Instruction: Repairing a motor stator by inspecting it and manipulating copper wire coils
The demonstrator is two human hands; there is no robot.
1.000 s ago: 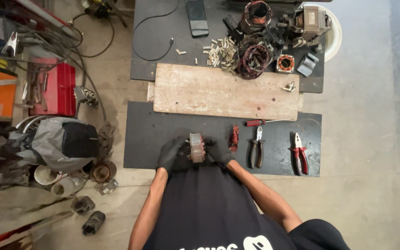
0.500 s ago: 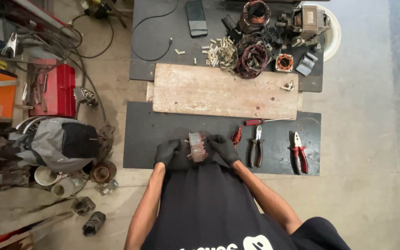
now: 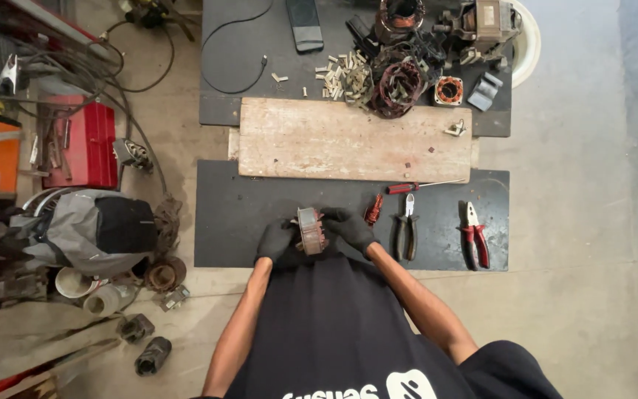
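Both my hands wear black gloves and grip a round metal motor stator with copper windings, held just above the near black mat. My left hand clasps its left side and my right hand its right side. A small bundle of reddish copper wire lies on the mat just right of my right hand.
Pliers, red-handled cutters and a red screwdriver lie on the mat to the right. A worn wooden board sits beyond. Motor parts and wire coils crowd the far mat. A red toolbox and clutter stand at left.
The stator has shifted slightly in my hands; my right hand's fingers have moved further over its top. The view has barely changed otherwise.
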